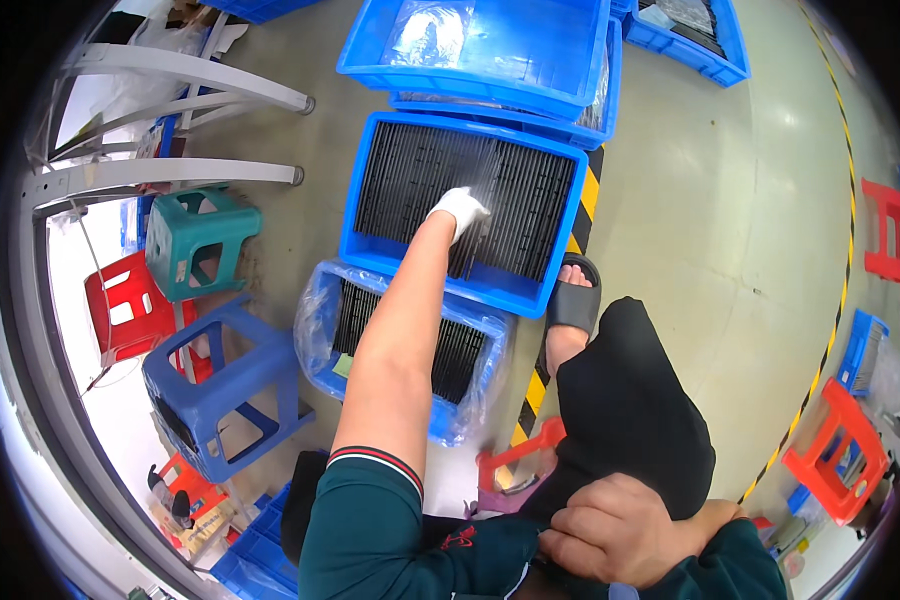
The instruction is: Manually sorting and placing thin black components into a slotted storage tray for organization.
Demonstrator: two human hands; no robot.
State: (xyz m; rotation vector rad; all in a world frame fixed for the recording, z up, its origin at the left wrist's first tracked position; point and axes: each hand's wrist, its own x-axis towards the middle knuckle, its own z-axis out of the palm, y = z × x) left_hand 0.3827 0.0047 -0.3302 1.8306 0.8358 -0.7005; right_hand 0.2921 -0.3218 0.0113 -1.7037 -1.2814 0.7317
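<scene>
My left hand (pixel 460 212), in a white glove, reaches over a blue crate (pixel 390 250) packed with rows of thin black panels (pixel 410 175). Its fingers look closed on the edge of a black panel (pixel 483 172), which is smeared by motion between the two packed sections. My bare right hand (pixel 615 530) rests at my lap, its fingers curled; its palm is hidden, so I cannot make out what it holds, if anything. Nearer to me stands a second blue crate (pixel 440 425), lined with clear plastic, also holding black panels and a small light-green piece (pixel 343 365).
Stacked blue crates (pixel 470 80) stand beyond the panel crate. Green (pixel 205 235), red (pixel 120 310) and blue stools (pixel 220 390) stand left, below white metal legs (pixel 170 180). My sandalled foot (pixel 573 290) is beside a black-and-yellow floor stripe (pixel 587 200). Red stools (pixel 838 450) stand right.
</scene>
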